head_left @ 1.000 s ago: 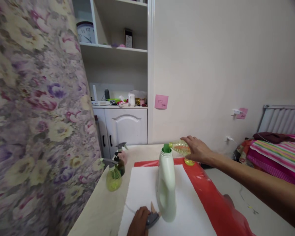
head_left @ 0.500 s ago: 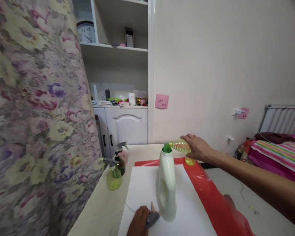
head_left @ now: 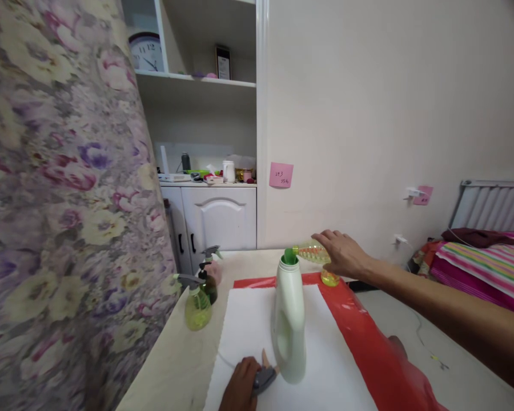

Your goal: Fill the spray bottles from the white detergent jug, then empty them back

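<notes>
A pale green jug (head_left: 295, 319) with a side handle stands upright on the white sheet (head_left: 325, 337), a green spout (head_left: 289, 257) in its mouth. My right hand (head_left: 346, 256) is wrapped round a clear ribbed bottle (head_left: 312, 251) with some yellow liquid. That bottle is tilted nearly level, its neck at the green spout; whether liquid flows I cannot tell. My left hand (head_left: 240, 383), low beside the jug, grips a grey spray trigger head (head_left: 264, 381) with a beige lever, its thin tube trailing left. Below my right hand, yellow liquid shows in a clear container (head_left: 329, 278).
At the table's left edge stand a yellow-green spray bottle (head_left: 197, 311), a dark pump bottle (head_left: 208, 285) and a pink spray bottle (head_left: 214, 267). A red plastic sheet (head_left: 360, 325) lies under the white one. A floral curtain (head_left: 77, 200) hangs at left.
The view has shifted very slightly. Both hands, the tilted bottle and the jug keep their positions relative to one another.
</notes>
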`<state>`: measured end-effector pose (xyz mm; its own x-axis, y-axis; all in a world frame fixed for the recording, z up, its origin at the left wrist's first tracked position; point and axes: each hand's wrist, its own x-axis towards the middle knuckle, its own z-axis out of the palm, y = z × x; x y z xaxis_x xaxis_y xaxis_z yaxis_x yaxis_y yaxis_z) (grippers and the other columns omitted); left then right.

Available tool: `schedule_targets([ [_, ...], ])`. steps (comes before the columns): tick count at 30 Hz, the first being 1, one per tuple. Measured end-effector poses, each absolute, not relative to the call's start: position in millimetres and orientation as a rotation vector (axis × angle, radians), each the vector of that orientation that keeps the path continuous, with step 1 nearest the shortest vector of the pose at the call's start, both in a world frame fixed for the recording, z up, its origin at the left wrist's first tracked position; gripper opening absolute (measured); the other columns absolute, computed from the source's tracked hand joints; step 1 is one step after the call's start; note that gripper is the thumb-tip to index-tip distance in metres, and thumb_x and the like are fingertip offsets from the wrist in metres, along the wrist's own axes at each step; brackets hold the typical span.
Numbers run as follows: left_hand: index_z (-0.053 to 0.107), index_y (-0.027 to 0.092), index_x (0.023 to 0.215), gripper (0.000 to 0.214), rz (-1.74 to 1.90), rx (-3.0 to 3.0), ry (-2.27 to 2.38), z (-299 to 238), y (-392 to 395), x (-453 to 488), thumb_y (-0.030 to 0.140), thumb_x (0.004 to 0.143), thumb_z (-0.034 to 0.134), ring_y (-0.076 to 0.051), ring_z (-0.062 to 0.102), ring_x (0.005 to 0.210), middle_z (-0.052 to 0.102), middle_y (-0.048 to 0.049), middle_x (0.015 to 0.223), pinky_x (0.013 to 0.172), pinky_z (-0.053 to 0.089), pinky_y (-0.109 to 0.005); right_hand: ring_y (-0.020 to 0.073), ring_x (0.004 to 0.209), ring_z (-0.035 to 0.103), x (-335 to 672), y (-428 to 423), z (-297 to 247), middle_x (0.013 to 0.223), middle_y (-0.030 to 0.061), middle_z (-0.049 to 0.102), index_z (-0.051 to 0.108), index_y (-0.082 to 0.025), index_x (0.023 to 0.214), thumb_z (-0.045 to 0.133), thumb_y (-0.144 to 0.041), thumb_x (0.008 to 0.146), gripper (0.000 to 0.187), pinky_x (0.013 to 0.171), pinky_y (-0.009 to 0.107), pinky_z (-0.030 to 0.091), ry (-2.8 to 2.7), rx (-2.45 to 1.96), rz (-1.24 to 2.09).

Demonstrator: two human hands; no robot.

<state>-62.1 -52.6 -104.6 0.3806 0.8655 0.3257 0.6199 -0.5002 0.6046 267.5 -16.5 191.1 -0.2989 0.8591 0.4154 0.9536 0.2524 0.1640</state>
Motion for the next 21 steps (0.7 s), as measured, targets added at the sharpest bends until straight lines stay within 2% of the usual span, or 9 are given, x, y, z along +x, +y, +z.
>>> schedule_targets([
  [21, 0.062, 0.024, 0.107, 0.063, 0.948, 2.288, 1.278, -108.3, -51.6, -62.4, -0.003, 0.054, 0.041, -0.022, 0.056, 0.114, 0.065, -0.0047, 0.115, 0.1, 0.044, -0.03, 0.029, 0.103, 0.052, 267.9, -20.9, 200.0, 0.122, 0.0119, 0.057, 0.043, -0.02, 0.134, 0.06, -0.016, 0.066, 0.07, 0.08, 0.036, 0.038, -2.322, -1.695, -0.68],
])
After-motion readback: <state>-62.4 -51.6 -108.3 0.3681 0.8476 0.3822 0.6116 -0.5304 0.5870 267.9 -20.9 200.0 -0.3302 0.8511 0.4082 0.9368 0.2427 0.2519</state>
